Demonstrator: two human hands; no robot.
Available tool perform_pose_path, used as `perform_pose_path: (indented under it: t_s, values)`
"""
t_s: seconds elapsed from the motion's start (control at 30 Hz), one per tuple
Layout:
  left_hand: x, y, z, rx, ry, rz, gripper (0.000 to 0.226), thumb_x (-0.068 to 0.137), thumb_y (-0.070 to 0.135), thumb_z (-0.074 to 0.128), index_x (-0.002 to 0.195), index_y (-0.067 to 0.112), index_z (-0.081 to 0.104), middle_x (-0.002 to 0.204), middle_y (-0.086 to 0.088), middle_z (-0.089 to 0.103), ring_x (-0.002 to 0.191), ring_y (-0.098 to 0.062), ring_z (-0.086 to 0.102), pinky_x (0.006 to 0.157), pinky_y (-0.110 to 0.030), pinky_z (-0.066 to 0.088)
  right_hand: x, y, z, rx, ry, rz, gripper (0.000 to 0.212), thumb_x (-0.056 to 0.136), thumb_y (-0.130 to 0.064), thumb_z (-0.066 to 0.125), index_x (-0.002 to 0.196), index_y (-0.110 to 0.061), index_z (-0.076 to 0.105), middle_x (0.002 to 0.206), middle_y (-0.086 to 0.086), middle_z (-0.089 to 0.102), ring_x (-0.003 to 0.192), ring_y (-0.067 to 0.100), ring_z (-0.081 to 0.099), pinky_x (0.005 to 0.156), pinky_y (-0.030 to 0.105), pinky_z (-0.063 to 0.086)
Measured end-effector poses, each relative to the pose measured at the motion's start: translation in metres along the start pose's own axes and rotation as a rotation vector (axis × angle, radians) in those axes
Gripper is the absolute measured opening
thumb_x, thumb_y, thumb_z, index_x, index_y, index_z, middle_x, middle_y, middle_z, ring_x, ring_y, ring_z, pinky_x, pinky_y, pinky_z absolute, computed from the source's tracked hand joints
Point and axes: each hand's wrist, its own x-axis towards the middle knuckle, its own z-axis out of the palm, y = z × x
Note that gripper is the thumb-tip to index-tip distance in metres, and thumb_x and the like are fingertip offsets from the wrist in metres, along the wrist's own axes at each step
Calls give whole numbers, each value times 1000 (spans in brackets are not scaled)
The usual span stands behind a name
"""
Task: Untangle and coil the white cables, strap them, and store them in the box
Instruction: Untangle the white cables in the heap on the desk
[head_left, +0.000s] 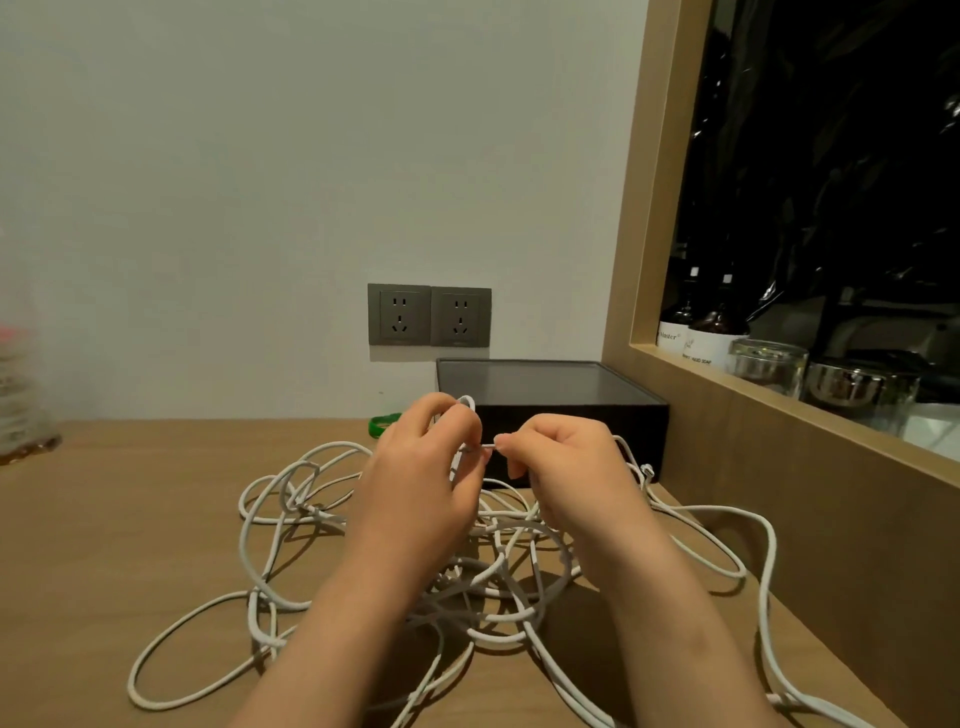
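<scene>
A tangle of white cables (291, 525) sprawls over the wooden table (119, 519), with loops reaching left, right and toward me. My left hand (421, 483) is raised above the tangle and pinches a small loop of white cable that sticks up over its fingers. My right hand (566, 467) pinches the same strand just to the right, fingertips almost touching the left hand's. A black box (561, 400) stands behind both hands against the wall. A green strap (382, 423) lies on the table left of the box, partly hidden by my left hand.
Two grey wall sockets (428, 315) sit above the box. A wooden ledge (779, 415) on the right carries dark bottles (717, 332) and glass jars (766, 364). A blurred plastic bottle (23, 395) stands at the far left table edge.
</scene>
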Motion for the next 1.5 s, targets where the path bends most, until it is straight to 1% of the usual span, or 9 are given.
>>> perform_pose_path:
  t_s: [0.13, 0.3, 0.4, 0.6, 0.77, 0.93, 1.13, 1.27, 1.5]
  values:
    - [-4, 2, 11, 0, 45, 22, 20, 86, 19, 60, 80, 26, 42, 92, 8, 44, 78, -14, 48, 59, -21, 41, -1, -2, 0, 197, 20, 45, 22, 81, -7, 56, 60, -5, 49, 45, -2, 32, 40, 8, 26, 38, 18, 24]
    - [-4, 10, 18, 36, 103, 88, 13, 81, 16, 55, 80, 23, 43, 79, 11, 42, 62, -10, 40, 51, -9, 21, -2, -5, -2, 397, 12, 70, 37, 80, 2, 51, 48, -11, 38, 41, -2, 26, 36, 10, 20, 37, 18, 18]
    - [-4, 8, 19, 48, 120, 87, 10, 79, 26, 42, 83, 21, 49, 77, 8, 52, 59, -7, 39, 48, -6, 18, -4, -8, -1, 448, -3, 61, 43, 82, 2, 51, 44, -13, 38, 40, -1, 26, 35, 9, 20, 37, 17, 18]
    - [-5, 8, 13, 32, 158, 68, 10, 81, 30, 41, 88, 26, 48, 72, 7, 58, 51, -9, 41, 45, -6, 19, -7, -15, 0, 523, -26, 40, 42, 82, 5, 49, 47, -13, 34, 38, -3, 24, 33, 8, 17, 37, 15, 16]
    - [-3, 10, 3, 97, 117, -1, 3, 88, 28, 55, 88, 26, 53, 78, 11, 60, 60, -7, 45, 45, -11, 24, -5, -13, -2, 525, -49, 64, 39, 85, -1, 50, 49, -13, 41, 40, -4, 25, 35, 8, 18, 36, 15, 16]
    - [0, 12, 0, 140, -46, -74, 17, 95, 46, 34, 109, 39, 28, 98, 16, 50, 78, -6, 48, 58, -20, 42, -2, -10, -5, 427, -26, 44, 31, 90, -14, 52, 60, -10, 48, 40, -4, 29, 37, 8, 22, 36, 19, 19]
    - [3, 9, -8, -135, -157, -191, 49, 79, 28, 71, 104, 33, 30, 105, 8, 34, 86, -3, 42, 63, -11, 34, -1, -9, -10, 423, -16, 35, 28, 91, -18, 53, 65, -9, 54, 43, -4, 29, 39, 7, 22, 37, 19, 18]
    - [9, 7, -15, -302, -84, -312, 25, 81, 23, 70, 85, 26, 46, 88, 7, 55, 74, -6, 54, 53, -12, 38, -4, -12, -12, 435, -55, 0, 27, 92, -19, 51, 68, -8, 58, 44, -3, 31, 39, 7, 23, 37, 18, 20]
    - [10, 13, -22, -471, -109, -428, 10, 88, 30, 60, 83, 24, 54, 72, 3, 57, 62, -11, 53, 54, -25, 43, -8, -17, -11, 376, -189, -62, 25, 94, -17, 48, 80, -9, 66, 49, -3, 35, 42, 7, 27, 37, 16, 23]
